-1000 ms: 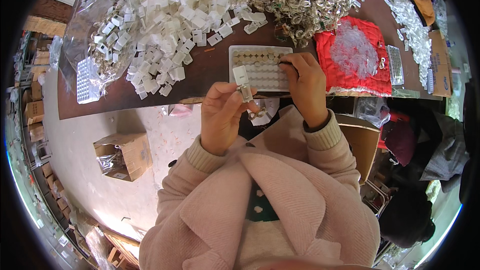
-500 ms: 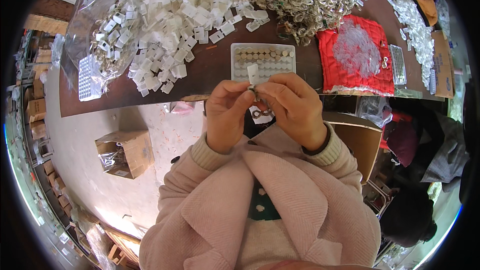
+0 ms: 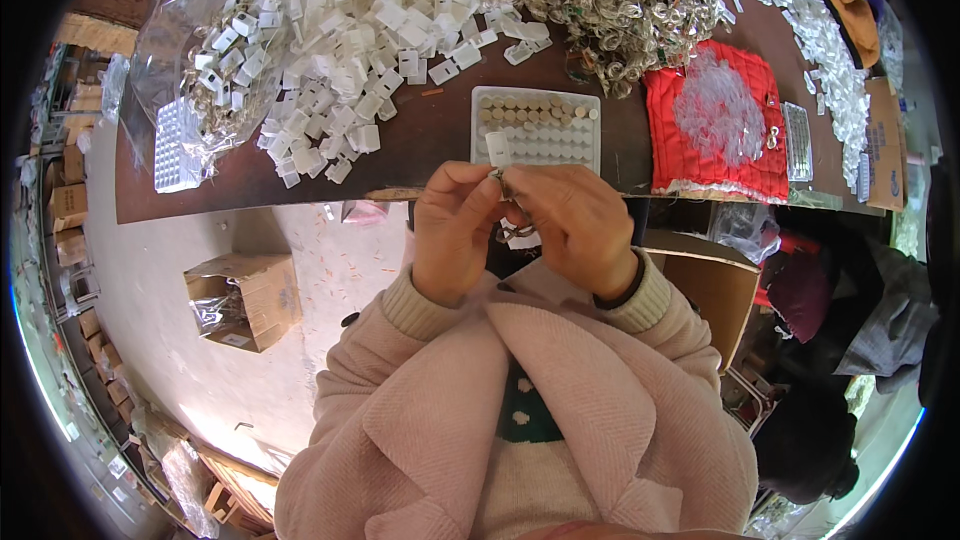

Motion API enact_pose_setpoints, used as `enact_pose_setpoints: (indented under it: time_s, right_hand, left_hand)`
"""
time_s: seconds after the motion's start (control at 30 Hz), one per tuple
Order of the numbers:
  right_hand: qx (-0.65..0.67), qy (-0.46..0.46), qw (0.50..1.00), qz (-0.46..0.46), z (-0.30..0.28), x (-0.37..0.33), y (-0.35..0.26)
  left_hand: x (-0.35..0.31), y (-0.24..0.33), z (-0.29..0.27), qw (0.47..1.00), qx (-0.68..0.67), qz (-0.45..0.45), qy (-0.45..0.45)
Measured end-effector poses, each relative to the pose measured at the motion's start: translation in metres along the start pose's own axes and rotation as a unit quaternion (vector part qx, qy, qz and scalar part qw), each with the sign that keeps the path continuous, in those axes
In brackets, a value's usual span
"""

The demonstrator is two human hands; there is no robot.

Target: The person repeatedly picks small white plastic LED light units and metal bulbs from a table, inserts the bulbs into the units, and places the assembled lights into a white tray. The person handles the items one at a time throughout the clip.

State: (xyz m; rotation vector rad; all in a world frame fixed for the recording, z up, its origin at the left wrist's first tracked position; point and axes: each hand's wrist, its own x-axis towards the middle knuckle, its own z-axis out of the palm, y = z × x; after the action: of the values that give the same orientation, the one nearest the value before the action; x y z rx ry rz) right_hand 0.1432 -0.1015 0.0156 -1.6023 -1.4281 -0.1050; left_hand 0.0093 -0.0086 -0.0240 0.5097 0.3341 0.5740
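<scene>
My left hand [image 3: 448, 235] and my right hand [image 3: 580, 230] meet in front of my chest, just off the table's near edge. Pinched upright between their fingertips is a small white translucent plastic piece [image 3: 498, 148] with a slot in it. A small dark metallic part shows at its lower end, mostly hidden by the fingers. Below the fingers hangs a brownish looped strand [image 3: 515, 232]; whether it joins the plastic piece I cannot tell. Just beyond the hands lies a white tray [image 3: 535, 152] with rows of round hollows, its far rows holding small round tan discs [image 3: 530, 110].
White plastic pieces [image 3: 350, 80] heap at the far left beside a clear bag [image 3: 230, 60]. Tangled metallic strands [image 3: 640, 10] pile at the back. A red cloth [image 3: 660, 130] bears clear bits [image 3: 720, 105]. Cardboard boxes stand below left [image 3: 265, 300] and right [image 3: 715, 290].
The plastic piece has tilted slightly left, and the fingers of my right hand have shifted a little over it. The table's things sit slightly farther right in the view.
</scene>
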Motion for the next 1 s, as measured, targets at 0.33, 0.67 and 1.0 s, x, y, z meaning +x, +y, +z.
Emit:
enact_pose_setpoints:
  time_s: [0.33, 0.67, 1.0]
  right_hand:
    - [-0.147, -0.014, 0.988, 0.037, 0.017, 0.006, 0.042]
    - [0.038, -0.003, 0.995, 0.096, 0.007, 0.013, 0.001]
    - [0.013, 0.023, 0.998, 0.048, 0.009, 0.011, -0.009]
  left_hand:
    - [0.002, 0.003, -0.009, 0.999, -0.029, 0.002, 0.012]
    - [0.002, 0.005, -0.007, 0.999, -0.035, -0.001, 0.001]
    - [-0.003, 0.006, 0.000, 1.000, -0.024, 0.007, -0.017]
